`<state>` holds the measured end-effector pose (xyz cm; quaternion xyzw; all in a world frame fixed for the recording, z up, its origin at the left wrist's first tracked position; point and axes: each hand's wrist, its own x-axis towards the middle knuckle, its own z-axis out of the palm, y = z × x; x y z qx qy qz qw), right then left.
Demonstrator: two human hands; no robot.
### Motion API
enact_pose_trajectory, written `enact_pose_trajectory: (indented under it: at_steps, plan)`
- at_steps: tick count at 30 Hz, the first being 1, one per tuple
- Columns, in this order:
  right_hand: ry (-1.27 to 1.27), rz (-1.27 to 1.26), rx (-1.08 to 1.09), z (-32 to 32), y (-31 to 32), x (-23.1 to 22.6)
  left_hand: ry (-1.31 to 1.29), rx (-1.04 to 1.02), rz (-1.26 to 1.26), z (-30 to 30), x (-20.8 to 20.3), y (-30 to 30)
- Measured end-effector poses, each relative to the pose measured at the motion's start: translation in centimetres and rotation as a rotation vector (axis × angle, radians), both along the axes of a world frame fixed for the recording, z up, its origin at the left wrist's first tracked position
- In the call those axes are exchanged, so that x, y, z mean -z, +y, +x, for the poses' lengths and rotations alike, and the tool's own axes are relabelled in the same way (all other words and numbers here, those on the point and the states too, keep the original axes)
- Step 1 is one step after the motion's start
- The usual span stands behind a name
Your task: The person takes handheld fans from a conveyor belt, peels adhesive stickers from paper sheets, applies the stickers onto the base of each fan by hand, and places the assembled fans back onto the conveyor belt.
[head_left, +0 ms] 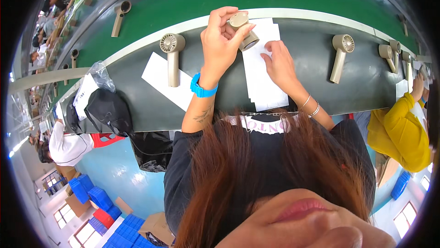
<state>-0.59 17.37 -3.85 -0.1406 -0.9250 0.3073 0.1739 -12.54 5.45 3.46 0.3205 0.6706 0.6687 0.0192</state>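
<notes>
A beige handheld fan (239, 20) is gripped between the thumb and fingers of my left hand (218, 46), raised above the bench. The fan is tilted, and part of it hides behind my fingers. Below it lies a stack of white paper sheets (261, 83). My right hand (280, 66) hovers at the right edge of that stack, fingers slightly curled and apart, with nothing in them. Another beige handheld fan (173, 66) stands to the left of my left hand, its round grille showing. Farther right is a similar fan (339, 62).
A green conveyor belt (206, 0) runs beyond the dark bench and carries several more fans. Another white sheet (167, 80) lies left of my forearm. A black bag (109, 111) sits at the left end. At the right works a person in a yellow sleeve (398, 128).
</notes>
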Motion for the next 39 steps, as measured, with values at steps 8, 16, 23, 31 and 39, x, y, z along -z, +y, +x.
enact_pose_trajectory:
  at_steps: [8, 16, 23, 31, 39]
  plan:
    - [0.0, -0.103, 0.005, 0.6, 0.2, -0.2, -0.181, 0.121, 0.144, 0.4, 0.0, -0.9]
    - [0.18, -0.666, -0.101, 2.8, 3.0, -6.8, -0.17, 0.199, 0.119, 2.5, 0.5, -0.9]
    - [0.333, -0.796, -0.254, 2.6, 1.4, -10.7, -0.302, 0.297, 0.083, 5.1, 0.3, -1.5]
    - [0.251, -0.759, -0.232, 2.8, 1.1, -11.4, -0.382, 0.405, 0.133, 5.4, -0.1, -1.8]
    - [0.177, -0.702, -0.2, 2.9, 1.0, -11.8, -0.394, 0.43, 0.153, 5.4, 0.3, -1.8]
